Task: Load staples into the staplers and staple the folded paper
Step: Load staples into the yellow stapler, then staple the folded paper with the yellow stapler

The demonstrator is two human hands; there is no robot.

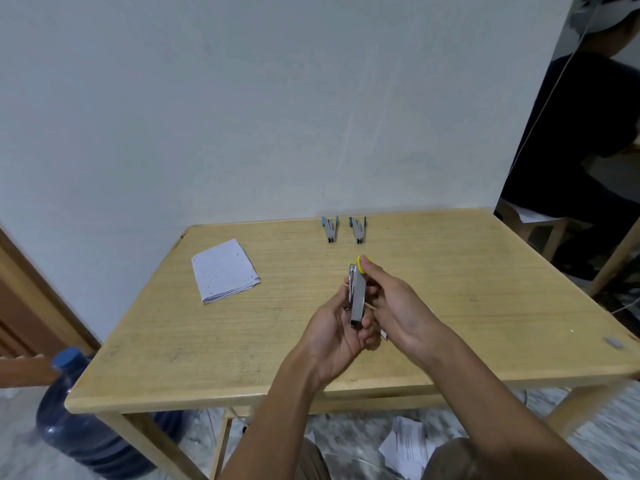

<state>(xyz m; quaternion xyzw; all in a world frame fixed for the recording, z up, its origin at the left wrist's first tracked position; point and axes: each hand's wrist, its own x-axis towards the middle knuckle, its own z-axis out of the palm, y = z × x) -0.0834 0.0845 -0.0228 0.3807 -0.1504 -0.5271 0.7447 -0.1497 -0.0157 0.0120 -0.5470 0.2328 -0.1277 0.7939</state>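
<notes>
On my feed both hands meet above the middle of the wooden table (242, 341); between them is a silver stapler with yellow ends (357, 296), held off the tabletop and pointing away from me. My left hand (337, 336) cups it from below and from the left, fingers curled around the near end of the metal body; my right hand (398, 306) comes in from the right, its fingers closed against the side of the body and its fingertips (367, 268) up at the far yellow end. I cannot tell whether the stapler's top is hinged open or whether any staples are in the channel; the view there is too small and partly covered by fingers.

The folded paper (223, 273) lies flat on the table to the left of my hands, well apart from them; it is a white stack, skewed relative to the table edge, with small dark marks scattered over its top sheet. At the far edge of the table, near the wall, 2 more staplers stand side by side: the left blue-grey stapler (330, 230) and the right blue-grey stapler (358, 231), close to each other but not touching. A small grey strip (613, 342) lies near the right edge of the table; it may be staples, though I cannot be sure at this size.
</notes>
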